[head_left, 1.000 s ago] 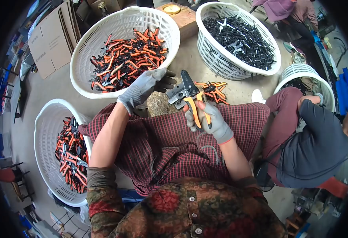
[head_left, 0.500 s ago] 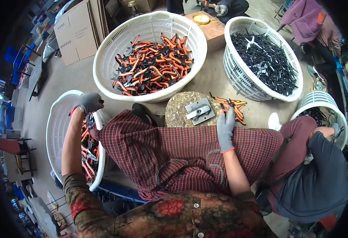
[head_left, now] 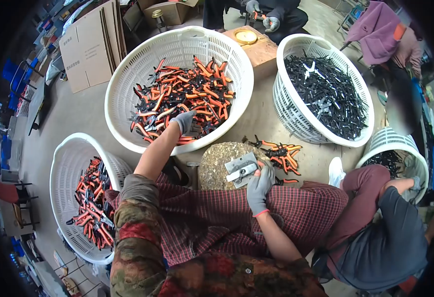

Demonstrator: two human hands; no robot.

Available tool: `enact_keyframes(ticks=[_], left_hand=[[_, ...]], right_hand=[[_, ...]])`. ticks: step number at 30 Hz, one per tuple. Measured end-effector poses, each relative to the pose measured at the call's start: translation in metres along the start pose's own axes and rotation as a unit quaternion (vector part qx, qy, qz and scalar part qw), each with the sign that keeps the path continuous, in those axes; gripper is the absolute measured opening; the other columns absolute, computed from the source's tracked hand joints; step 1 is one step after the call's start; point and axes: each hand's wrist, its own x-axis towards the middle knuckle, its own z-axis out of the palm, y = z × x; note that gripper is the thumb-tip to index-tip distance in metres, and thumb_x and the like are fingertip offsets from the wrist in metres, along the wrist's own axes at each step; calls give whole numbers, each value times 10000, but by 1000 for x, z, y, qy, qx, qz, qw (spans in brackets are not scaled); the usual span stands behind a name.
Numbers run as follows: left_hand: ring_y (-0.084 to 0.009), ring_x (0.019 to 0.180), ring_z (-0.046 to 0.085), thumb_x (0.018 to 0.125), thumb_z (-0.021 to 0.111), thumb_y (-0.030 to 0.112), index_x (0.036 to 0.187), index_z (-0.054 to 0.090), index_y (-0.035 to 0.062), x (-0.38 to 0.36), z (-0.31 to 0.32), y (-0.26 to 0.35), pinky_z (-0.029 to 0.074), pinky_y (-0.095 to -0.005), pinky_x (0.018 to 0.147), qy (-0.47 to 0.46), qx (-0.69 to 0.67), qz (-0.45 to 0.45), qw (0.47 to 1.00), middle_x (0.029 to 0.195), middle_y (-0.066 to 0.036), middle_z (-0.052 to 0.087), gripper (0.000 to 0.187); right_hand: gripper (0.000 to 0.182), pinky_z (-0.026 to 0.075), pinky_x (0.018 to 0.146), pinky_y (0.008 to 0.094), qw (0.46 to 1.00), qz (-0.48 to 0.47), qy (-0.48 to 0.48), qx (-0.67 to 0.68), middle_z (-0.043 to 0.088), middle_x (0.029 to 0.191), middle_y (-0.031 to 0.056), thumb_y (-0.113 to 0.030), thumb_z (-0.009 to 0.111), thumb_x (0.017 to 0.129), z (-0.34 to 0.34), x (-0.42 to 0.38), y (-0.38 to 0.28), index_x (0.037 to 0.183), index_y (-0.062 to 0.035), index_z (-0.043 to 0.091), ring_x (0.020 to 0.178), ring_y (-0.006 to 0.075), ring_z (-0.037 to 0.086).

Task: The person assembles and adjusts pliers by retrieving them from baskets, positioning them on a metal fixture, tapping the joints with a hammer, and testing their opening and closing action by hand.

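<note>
My left hand (head_left: 184, 122), in a grey glove, reaches into a large white basket (head_left: 115, 123) among orange-and-black handled pliers (head_left: 197, 94). Its fingers are apart, and I see nothing clearly held in them. My right hand (head_left: 260, 190), gloved too, is bent closed at the right edge of a metal fixture (head_left: 241, 170). Whatever it pinches is hidden by the fingers. The fixture, a plate with a lever-like bar, sits on a round speckled stone block (head_left: 214, 171). Several orange-handled pliers (head_left: 283, 156) lie on the floor beside the stone.
A second white basket (head_left: 61, 198) of pliers stands at my left. At right, another basket (head_left: 282, 99) holds black tool parts, and a smaller basket (head_left: 415, 158) is beyond. A co-worker (head_left: 385, 232) sits at my right; another person's gloved hands (head_left: 271, 24) work across from me.
My left hand has moved from above the left basket into the large basket. My right hand has shifted from the loose pliers to the metal fixture. The view has tilted slightly.
</note>
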Motion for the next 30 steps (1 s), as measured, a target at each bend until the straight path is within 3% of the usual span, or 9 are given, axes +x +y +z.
enact_keyframes(ticks=[2, 5, 8, 12, 19, 21, 26, 28, 30], left_hand=[[-302, 923, 613, 884, 484, 505, 1119, 522, 24, 20, 12, -1, 490, -452, 804, 61, -136, 32, 988, 1053, -155, 623, 537], [-213, 540, 557, 946, 387, 427, 841, 547, 126, 37, 19, -2, 470, -348, 495, 86, -201, 107, 970, 585, 18, 504, 357], [-140, 512, 450, 943, 406, 345, 683, 444, 157, 37, -17, 22, 412, -292, 470, -163, -207, 231, 937, 553, 37, 418, 323], [-108, 478, 328, 953, 424, 279, 778, 477, 160, -82, 20, 50, 318, -256, 476, -17, -323, 239, 915, 540, 71, 346, 218], [-118, 445, 401, 941, 458, 406, 876, 544, 96, -232, 61, 2, 374, -281, 451, -239, -44, 280, 929, 495, 57, 356, 328], [-121, 419, 412, 946, 447, 406, 829, 553, 68, -272, 94, -24, 383, -276, 439, -237, 74, 279, 927, 476, 48, 344, 373], [-94, 363, 415, 935, 461, 382, 725, 590, 27, -306, 151, -70, 361, -242, 389, -263, 342, 295, 852, 430, 32, 378, 433], [-81, 364, 423, 907, 507, 385, 709, 605, 22, -309, 171, -82, 335, -220, 381, -255, 402, 250, 843, 430, 22, 424, 425], [-75, 369, 425, 904, 515, 377, 706, 607, 27, -298, 183, -97, 335, -219, 382, -238, 447, 271, 818, 432, 22, 431, 412]], right_hand=[[254, 338, 952, 472, 1000, 25, -9, -3, 545, 1075, 197, -172, 420, 875, -1, -2, 0, 1005, 8, 545, 1076, 390, 474], [240, 330, 958, 488, 999, 0, 32, -6, 547, 1061, 206, -175, 450, 858, -4, -1, -2, 998, -13, 558, 1088, 397, 468], [227, 336, 939, 493, 999, -9, 40, 3, 557, 1022, 194, -167, 466, 842, -5, 1, 1, 989, -24, 562, 1070, 401, 472], [179, 362, 884, 471, 999, 10, 36, 25, 569, 980, 183, -140, 482, 829, -10, -2, -3, 949, -27, 552, 1000, 380, 496], [246, 400, 883, 393, 972, 59, 33, 225, 595, 993, 127, -222, 457, 904, 0, -5, 25, 1002, -25, 567, 975, 271, 544], [383, 370, 960, 336, 881, 172, 28, 440, 571, 1121, 55, -332, 334, 983, -14, -4, 33, 1076, -36, 557, 1060, 166, 512], [647, 315, 1032, 412, 620, 157, -174, 749, 458, 1298, 125, -546, 313, 939, -107, -5, 40, 1256, 9, 412, 1225, 252, 424], [667, 315, 1032, 409, 713, 153, -220, 648, 447, 1313, 123, -545, 326, 936, -153, -14, -4, 1327, -6, 354, 1264, 246, 394], [584, 335, 1026, 398, 687, 92, -296, 657, 416, 1344, 112, -458, 347, 965, -157, -22, -10, 1381, -51, 302, 1260, 241, 402]])
